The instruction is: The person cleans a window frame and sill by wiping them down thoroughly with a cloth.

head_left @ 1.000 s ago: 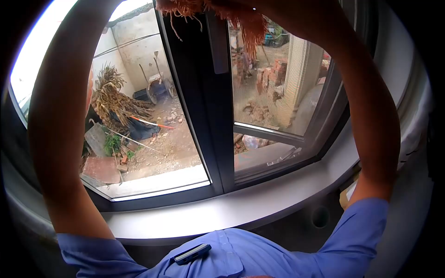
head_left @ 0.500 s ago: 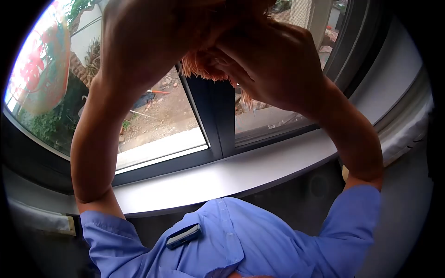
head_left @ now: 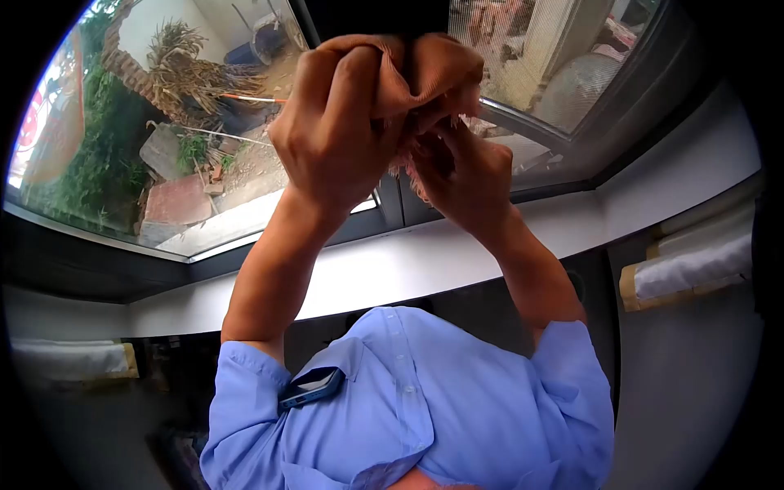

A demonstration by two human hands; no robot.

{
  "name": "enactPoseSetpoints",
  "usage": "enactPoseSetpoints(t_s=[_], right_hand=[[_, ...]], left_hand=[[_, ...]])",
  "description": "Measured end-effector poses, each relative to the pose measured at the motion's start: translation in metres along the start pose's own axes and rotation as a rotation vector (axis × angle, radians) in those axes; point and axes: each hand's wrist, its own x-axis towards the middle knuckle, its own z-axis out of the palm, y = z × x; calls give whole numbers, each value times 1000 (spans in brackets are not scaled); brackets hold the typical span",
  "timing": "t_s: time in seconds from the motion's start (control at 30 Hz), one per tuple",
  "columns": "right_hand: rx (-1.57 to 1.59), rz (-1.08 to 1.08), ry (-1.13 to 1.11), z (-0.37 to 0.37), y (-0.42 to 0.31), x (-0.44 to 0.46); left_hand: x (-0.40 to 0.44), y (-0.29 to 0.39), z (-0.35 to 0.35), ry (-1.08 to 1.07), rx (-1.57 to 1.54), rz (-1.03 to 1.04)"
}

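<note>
A crumpled pinkish-orange cloth (head_left: 437, 69) with a frayed, fringed edge is bunched up between my two hands, in front of the dark window frame. My left hand (head_left: 335, 122) has its fingers wrapped round the cloth's left side. On the lower right, my right hand (head_left: 469, 167) is closed on the fringed part, its fingertips partly hidden by the folds. The hands are close together, above the white windowsill (head_left: 392, 265).
Glass panes show a yard with dried stalks (head_left: 184, 73) and a reddish slab (head_left: 175, 200). A dark device (head_left: 312, 387) sits at the blue shirt's (head_left: 474, 384) pocket. Rolled white fabric (head_left: 694, 265) lies right, another (head_left: 73, 359) left.
Both hands have come down from the top of the view with the cloth and drawn close together. More of the sill and the shirt shows as the view has shifted.
</note>
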Motion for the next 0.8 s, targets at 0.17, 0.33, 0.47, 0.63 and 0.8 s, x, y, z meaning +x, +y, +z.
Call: enactPoseSetpoints(t_s=[0.17,0.33,0.47,0.63,0.8], right_hand=[[49,14,242,24,7,-4],[100,25,126,79,44,-142],[1,275,-44,95,47,-223],[99,567,-67,86,35,-217],[107,447,-41,81,-10,-174]], left_hand=[[-7,-5,13,135,-16,37],[-147,24,4,-296,-67,-102],[-234,45,10,-540,-49,-202],[-224,44,-4,-460,-268,-452],[-246,25,-39,-257,-438,-699]])
